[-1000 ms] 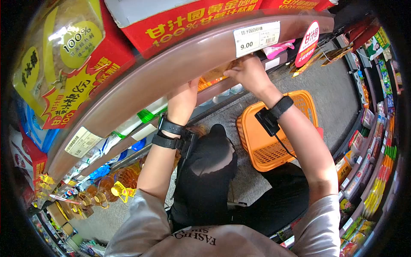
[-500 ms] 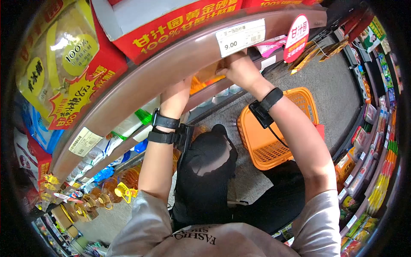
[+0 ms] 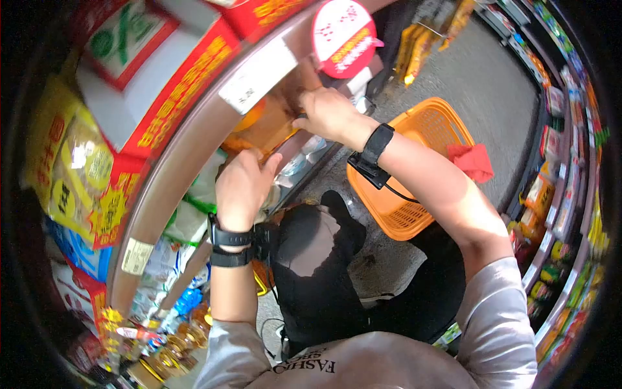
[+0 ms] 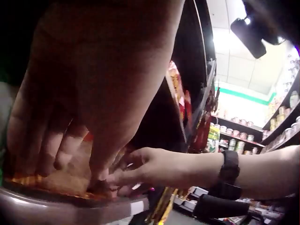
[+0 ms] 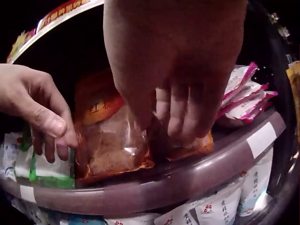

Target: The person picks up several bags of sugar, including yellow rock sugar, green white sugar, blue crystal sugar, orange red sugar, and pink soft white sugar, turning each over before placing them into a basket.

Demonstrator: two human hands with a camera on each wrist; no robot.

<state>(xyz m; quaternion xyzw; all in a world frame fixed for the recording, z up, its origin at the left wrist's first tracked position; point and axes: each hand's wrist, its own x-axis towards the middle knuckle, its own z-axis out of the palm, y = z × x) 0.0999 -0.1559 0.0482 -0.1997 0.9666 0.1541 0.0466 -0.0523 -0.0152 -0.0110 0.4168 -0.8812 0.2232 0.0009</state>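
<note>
A brown sugar bag point(image 5: 115, 143), clear with orange print, stands at the front of a low shelf. My left hand point(image 3: 243, 188) is at its left side, thumb apart from loosely bent fingers; the right wrist view shows its fingertips point(image 5: 61, 145) by the bag's left edge. My right hand point(image 3: 334, 117) reaches down at the right edge, thumb toward this bag and bent fingers over a second orange bag point(image 5: 194, 147). Whether the right hand pinches a bag, I cannot tell. In the left wrist view both hands' thumbs come close together before the bag.
The shelf has a raised brown lip point(image 5: 154, 192). Pink-edged white packets point(image 5: 243, 96) lie right of the bags, green-and-white packets point(image 5: 47, 168) left. White pouches point(image 5: 218, 206) sit on the level below. An orange basket point(image 3: 389, 217) stands on the floor by my knee. Red boxes point(image 3: 184, 91) line the shelf above.
The head view has swung toward the right. My left hand, earlier partly under the upper shelf edge, now shows in full with its thumb spread. More of the brown sugar bag is visible.
</note>
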